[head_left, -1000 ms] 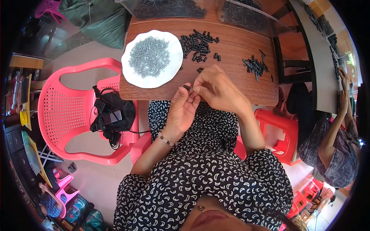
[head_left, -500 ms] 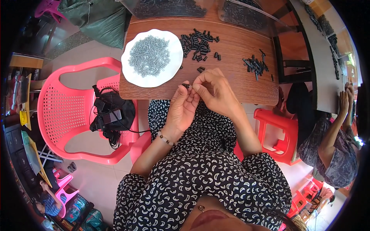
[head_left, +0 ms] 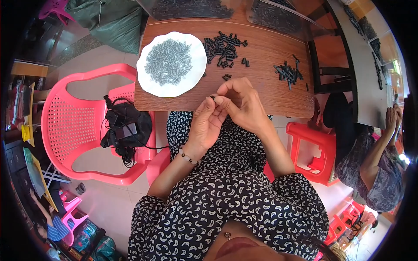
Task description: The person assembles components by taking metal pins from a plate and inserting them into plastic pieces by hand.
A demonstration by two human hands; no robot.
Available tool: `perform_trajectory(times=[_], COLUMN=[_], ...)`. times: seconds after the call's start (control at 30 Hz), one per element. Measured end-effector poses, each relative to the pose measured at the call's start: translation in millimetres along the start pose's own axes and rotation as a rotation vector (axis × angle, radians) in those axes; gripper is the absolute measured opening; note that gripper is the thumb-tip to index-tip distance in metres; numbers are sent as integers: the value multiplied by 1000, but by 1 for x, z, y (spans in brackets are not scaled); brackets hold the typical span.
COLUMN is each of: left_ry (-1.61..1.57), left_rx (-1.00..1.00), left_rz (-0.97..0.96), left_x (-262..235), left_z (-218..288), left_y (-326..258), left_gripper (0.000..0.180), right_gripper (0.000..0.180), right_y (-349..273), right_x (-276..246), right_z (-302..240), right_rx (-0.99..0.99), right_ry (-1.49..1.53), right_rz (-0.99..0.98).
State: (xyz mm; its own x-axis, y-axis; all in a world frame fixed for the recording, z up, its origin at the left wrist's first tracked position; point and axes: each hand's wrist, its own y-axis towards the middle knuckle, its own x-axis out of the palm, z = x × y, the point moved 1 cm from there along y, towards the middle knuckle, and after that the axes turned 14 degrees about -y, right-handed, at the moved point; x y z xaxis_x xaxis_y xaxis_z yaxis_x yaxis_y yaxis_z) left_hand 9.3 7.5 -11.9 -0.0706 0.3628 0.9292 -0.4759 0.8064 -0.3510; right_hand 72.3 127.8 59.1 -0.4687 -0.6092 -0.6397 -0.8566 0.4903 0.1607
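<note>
My left hand (head_left: 204, 126) and my right hand (head_left: 246, 104) meet at the fingertips just over the table's near edge. Between the left thumb and fingers is a small black piece (head_left: 212, 96), mostly covered now. The right thumb and forefinger pinch right against it; whatever they hold is hidden. Left of the hands, a white scalloped plate (head_left: 198, 78) bears a heap of tiny silvery metal pieces (head_left: 169, 61) that look like springs. Beyond the hands lies a pile of short black cylinders (head_left: 223, 48), with a few loose ones (head_left: 227, 77) nearer.
Thin black parts (head_left: 288, 74) lie on the wooden table (head_left: 265, 95) at right. Clear bins (head_left: 191, 9) of dark pieces stand at the back. A pink chair (head_left: 72, 117) holding a black bag (head_left: 128, 124) is at left, a red stool (head_left: 311, 145) at right. Another person (head_left: 374, 169) sits far right.
My fingertips have closed together, the right thumb coming over the black piece, which shows less now. The loose cylinders and the plate stay in place.
</note>
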Motion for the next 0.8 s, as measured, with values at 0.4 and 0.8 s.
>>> perform_trajectory(times=[0.4, 0.8], left_ry=[-126, -182], left_rx=[-104, -119], left_rz=[91, 61], left_x=[7, -2], left_z=[5, 4], left_y=[-1, 2], left_gripper=[23, 24], right_gripper=[11, 15], right_y=[11, 25], right_x=[-34, -7], right_z=[49, 52], right_rx=[87, -129], right_ry=[-410, -431], right_rz=[33, 101])
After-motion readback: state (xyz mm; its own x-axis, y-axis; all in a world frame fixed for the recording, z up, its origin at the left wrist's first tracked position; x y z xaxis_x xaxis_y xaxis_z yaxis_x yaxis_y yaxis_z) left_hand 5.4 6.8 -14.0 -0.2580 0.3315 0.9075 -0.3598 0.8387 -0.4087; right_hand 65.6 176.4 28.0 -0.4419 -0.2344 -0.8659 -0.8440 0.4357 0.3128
